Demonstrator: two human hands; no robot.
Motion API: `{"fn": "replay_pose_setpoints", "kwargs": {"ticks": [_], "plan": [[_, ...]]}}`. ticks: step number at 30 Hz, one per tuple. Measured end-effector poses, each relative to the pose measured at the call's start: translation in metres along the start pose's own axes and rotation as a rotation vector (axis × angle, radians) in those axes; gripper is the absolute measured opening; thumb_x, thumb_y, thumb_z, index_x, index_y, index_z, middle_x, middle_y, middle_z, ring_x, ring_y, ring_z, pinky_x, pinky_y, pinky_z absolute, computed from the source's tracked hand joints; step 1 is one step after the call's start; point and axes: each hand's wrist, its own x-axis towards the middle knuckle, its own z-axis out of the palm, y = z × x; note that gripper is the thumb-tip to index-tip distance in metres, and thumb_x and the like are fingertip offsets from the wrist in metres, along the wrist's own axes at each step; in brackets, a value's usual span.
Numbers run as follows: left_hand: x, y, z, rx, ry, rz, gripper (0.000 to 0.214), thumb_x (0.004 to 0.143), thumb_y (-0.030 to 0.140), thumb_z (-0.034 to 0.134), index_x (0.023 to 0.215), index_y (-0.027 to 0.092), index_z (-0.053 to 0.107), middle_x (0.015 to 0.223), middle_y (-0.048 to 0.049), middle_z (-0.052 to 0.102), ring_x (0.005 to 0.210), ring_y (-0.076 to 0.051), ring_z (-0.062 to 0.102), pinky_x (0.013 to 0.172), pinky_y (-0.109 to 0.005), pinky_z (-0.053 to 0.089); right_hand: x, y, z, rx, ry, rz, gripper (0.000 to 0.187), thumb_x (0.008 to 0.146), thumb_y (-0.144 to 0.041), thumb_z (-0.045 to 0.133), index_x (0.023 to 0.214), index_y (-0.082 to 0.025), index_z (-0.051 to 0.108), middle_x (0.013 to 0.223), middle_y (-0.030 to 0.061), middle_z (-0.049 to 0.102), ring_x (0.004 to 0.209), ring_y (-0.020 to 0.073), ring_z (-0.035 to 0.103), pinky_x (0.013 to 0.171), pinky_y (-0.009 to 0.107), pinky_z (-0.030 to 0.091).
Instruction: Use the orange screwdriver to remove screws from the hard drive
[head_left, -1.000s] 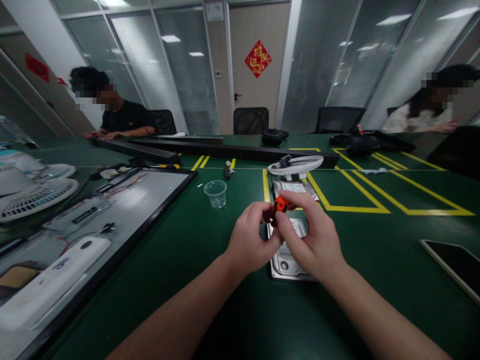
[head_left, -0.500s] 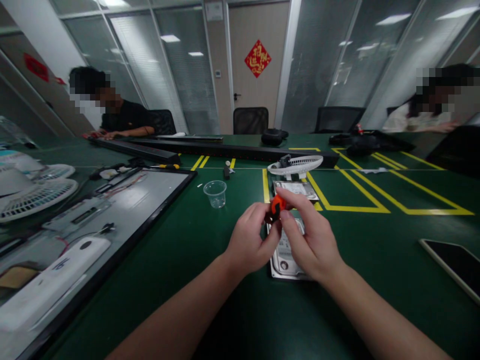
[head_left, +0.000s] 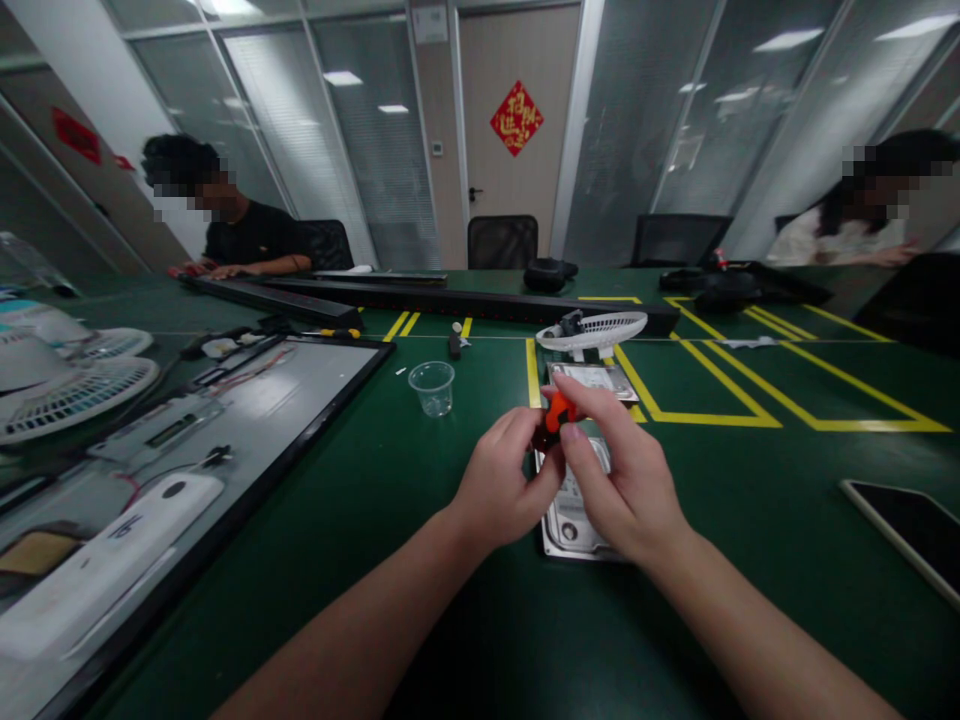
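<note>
A small orange-and-black tool (head_left: 559, 408) sits between my two hands above the table, most of it covered by fingers, so its exact kind is hidden. My left hand (head_left: 506, 475) is closed on the darker end of it. With thumb and fingertips my right hand (head_left: 622, 460) pinches the orange part. Directly beneath lies a silver hard drive (head_left: 564, 535), partly covered by the hands. Just beyond it rests a second hard drive (head_left: 619, 382), label side up.
A clear plastic cup (head_left: 433, 390) stands left of my hands. A large flat panel (head_left: 300, 385) with parts on it fills the left side. A white fan grille (head_left: 611, 328) lies ahead, a phone (head_left: 911, 535) at right. Two people sit across the green table (head_left: 360, 600).
The orange-and-black tool has turned slightly between my fingers, showing more orange. Both hands stay in nearly the same place.
</note>
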Motion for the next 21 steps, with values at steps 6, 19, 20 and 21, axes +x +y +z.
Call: {"fn": "replay_pose_setpoints", "kwargs": {"ticks": [6, 19, 20, 21], "plan": [[-0.0026, -0.0015, 0.002, 0.023, 0.055, -0.019, 0.018, 0.092, 0.016, 0.066, 0.106, 0.021, 0.057, 0.094, -0.0025, 0.064, 0.083, -0.017, 0.06, 0.075, -0.031, 0.049, 0.0, 0.0029, 0.0008, -0.039, 0.027, 0.002, 0.046, 0.102, -0.017, 0.062, 0.147, -0.027, 0.057, 0.121, 0.008, 0.072, 0.108, 0.0244, 0.069, 0.094, 0.044, 0.058], [-0.0008, -0.0002, 0.001, 0.026, 0.006, 0.012, 0.004, 0.099, 0.018, 0.059, 0.099, 0.021, 0.056, 0.09, -0.0031, 0.064, 0.082, -0.018, 0.06, 0.074, -0.032, 0.049, -0.0032, 0.0023, 0.0018, 0.027, -0.002, 0.029, 0.052, 0.107, -0.017, 0.052, 0.158, -0.029, 0.051, 0.136, 0.0089, 0.071, 0.127, 0.0266, 0.066, 0.106, 0.046, 0.055], [-0.0011, -0.0002, 0.0012, 0.029, 0.013, 0.013, 0.005, 0.098, 0.017, 0.06, 0.1, 0.021, 0.056, 0.09, -0.0031, 0.064, 0.082, -0.018, 0.06, 0.074, -0.032, 0.049, -0.003, 0.0024, 0.0021, 0.028, -0.004, 0.036, 0.052, 0.107, -0.017, 0.05, 0.157, -0.029, 0.051, 0.133, 0.0086, 0.071, 0.125, 0.0263, 0.067, 0.104, 0.046, 0.056], [-0.0013, -0.0003, 0.0014, 0.029, 0.027, 0.01, 0.007, 0.097, 0.017, 0.061, 0.102, 0.021, 0.057, 0.091, -0.003, 0.064, 0.082, -0.018, 0.06, 0.074, -0.032, 0.049, -0.0026, 0.0026, 0.0024, 0.02, -0.001, 0.038, 0.051, 0.107, -0.017, 0.051, 0.156, -0.029, 0.052, 0.13, 0.0085, 0.072, 0.122, 0.0261, 0.068, 0.102, 0.045, 0.056]]}}
